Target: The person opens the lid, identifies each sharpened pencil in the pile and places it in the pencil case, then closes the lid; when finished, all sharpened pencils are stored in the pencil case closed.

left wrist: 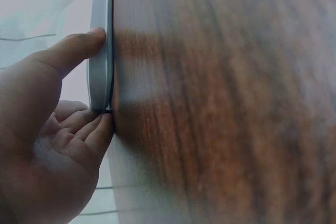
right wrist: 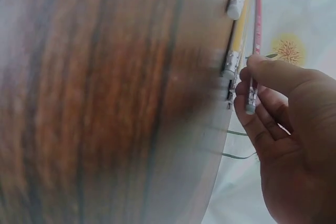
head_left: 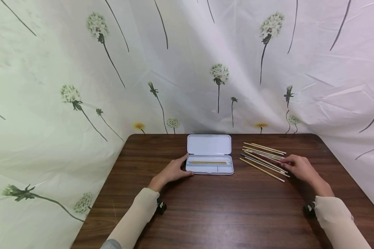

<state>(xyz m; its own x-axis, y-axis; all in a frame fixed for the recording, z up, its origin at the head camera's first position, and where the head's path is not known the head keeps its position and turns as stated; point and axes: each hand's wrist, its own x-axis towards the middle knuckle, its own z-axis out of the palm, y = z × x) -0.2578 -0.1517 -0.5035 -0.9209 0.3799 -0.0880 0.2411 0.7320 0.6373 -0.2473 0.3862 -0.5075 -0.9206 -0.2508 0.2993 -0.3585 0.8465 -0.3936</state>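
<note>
A white pencil case (head_left: 202,172) lies with its lid (head_left: 209,144) raised at the back of the table. Yellow pencils (head_left: 209,162) rest in its rear compartment. My left hand (head_left: 174,170) grips the case's left end, thumb on the front wall and fingers at the side, as the left wrist view shows. At the right, my right hand (head_left: 302,168) pinches a red pencil (right wrist: 258,22) near its eraser end between thumb and fingers. This pencil is tilted up from the table in the right wrist view. Loose pencils (head_left: 261,168) lie spread beside that hand.
The brown wooden table (head_left: 224,211) ends at a back edge right behind the case. A white cloth (head_left: 187,69) with dandelion prints hangs behind it. Several loose pencils, mostly yellow, lie between the case and my right hand.
</note>
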